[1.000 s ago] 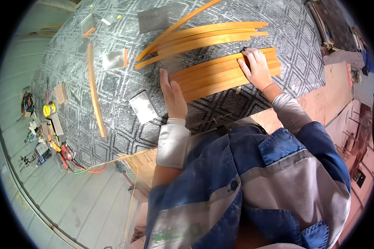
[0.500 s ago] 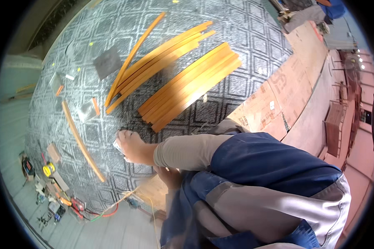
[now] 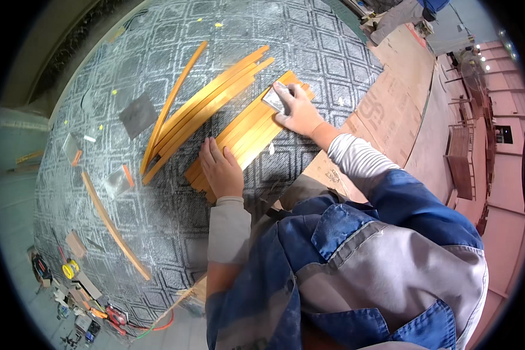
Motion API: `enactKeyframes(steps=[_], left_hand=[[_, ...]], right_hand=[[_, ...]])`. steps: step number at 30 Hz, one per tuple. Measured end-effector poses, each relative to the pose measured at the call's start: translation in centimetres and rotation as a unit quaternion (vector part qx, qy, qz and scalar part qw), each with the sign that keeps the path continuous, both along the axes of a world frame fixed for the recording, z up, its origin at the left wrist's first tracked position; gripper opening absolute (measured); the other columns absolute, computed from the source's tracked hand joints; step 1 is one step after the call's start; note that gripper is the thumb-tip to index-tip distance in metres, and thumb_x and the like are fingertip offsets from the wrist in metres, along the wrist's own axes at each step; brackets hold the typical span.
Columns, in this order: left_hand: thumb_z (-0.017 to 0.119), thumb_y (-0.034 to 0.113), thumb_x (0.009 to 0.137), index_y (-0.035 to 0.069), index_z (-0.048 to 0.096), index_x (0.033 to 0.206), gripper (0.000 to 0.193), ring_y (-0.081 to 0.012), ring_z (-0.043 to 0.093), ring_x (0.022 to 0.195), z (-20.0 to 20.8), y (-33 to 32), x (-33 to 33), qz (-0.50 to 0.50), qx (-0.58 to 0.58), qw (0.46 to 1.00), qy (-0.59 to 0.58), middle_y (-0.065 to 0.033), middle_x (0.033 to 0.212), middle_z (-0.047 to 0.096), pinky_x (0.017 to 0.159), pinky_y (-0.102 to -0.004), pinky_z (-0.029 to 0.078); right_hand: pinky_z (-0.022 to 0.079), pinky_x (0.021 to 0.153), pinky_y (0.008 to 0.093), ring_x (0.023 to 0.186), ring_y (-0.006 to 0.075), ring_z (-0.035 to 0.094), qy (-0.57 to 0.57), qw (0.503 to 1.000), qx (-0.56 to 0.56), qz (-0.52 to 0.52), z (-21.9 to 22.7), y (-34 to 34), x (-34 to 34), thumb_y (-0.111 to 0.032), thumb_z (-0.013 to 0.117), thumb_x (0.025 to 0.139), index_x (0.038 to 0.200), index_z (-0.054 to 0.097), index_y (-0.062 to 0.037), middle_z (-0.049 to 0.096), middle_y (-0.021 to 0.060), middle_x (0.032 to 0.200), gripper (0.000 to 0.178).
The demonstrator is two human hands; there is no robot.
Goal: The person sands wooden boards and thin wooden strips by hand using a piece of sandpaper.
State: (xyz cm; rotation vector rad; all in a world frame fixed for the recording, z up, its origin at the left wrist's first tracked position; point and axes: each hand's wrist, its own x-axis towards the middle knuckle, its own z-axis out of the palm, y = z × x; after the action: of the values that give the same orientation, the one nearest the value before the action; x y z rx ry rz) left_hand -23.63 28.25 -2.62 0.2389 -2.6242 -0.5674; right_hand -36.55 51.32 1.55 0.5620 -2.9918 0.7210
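A row of flat, orange-brown wooden strips (image 3: 248, 131) lies side by side on a patterned carpet. My left hand (image 3: 220, 170) rests flat on the near end of this row, fingers stretched out. Toward the far end, my right hand (image 3: 300, 112) grips a pale grey sanding block (image 3: 273, 100), which sits on top of the strips. The block's underside is hidden. Just left of the row lies a second, looser bundle of similar strips (image 3: 207, 111), with one single strip (image 3: 175, 99) slanting beside it.
A dark square sheet (image 3: 138, 115), two pale pieces with orange edges and a lone curved strip (image 3: 114, 224) lie to the left. Tools and a yellow tape roll (image 3: 70, 269) gather at lower left. Cardboard (image 3: 385, 111) covers the floor at right. Another person's leg (image 3: 396, 20) shows at top right.
My right hand has carried the sanding block from the carpet at left up onto the far end of the row. My left hand has come forward from under my right forearm onto the strips.
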Motion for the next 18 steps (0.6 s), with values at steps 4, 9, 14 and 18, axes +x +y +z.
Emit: enactKeyframes(steps=[4,9,14,18], left_hand=[[0.053,0.021,0.106,-0.001,0.054,0.135,0.036,-0.0367,0.052,0.127,-1.0,0.4,-0.5,0.032,-0.051,0.997,-0.047,-0.0172,0.134,0.055,0.110,-0.0494,0.042],[0.050,0.020,0.106,0.001,0.052,0.135,0.035,-0.0367,0.050,0.128,-0.5,0.7,-0.7,0.038,-0.031,0.993,-0.106,-0.0159,0.134,0.052,0.111,-0.0497,0.040],[0.041,0.015,0.109,0.001,0.050,0.137,0.032,-0.0372,0.050,0.126,-0.9,0.4,-0.2,0.031,-0.046,0.992,-0.116,-0.0178,0.133,0.052,0.108,-0.0500,0.040],[0.043,0.013,0.107,-0.001,0.050,0.135,0.032,-0.0387,0.049,0.125,-1.2,0.8,-0.8,0.024,-0.049,0.993,-0.106,-0.0183,0.132,0.051,0.109,-0.0512,0.040]], right_hand=[[0.048,0.107,0.0455,0.123,0.0442,0.056,0.110,0.993,-0.047,0.021,-1.4,-1.0,0.0,-0.028,0.076,0.089,0.142,0.056,-0.0010,0.056,0.0258,0.133,0.063],[0.048,0.103,0.0436,0.124,0.0358,0.055,0.145,0.982,-0.032,0.115,-1.5,-10.8,7.5,-0.017,0.065,0.088,0.120,0.067,-0.0041,0.058,0.0190,0.131,0.035],[0.046,0.104,0.0449,0.125,0.0342,0.053,0.174,0.955,0.192,0.145,-1.4,0.5,-2.9,-0.022,0.064,0.092,0.130,0.064,-0.0032,0.061,0.0170,0.130,0.043],[0.048,0.097,0.0427,0.120,0.0344,0.054,0.129,0.977,0.163,-0.038,-2.9,0.8,-4.5,-0.023,0.062,0.094,0.130,0.062,-0.0014,0.062,0.0174,0.131,0.042]])
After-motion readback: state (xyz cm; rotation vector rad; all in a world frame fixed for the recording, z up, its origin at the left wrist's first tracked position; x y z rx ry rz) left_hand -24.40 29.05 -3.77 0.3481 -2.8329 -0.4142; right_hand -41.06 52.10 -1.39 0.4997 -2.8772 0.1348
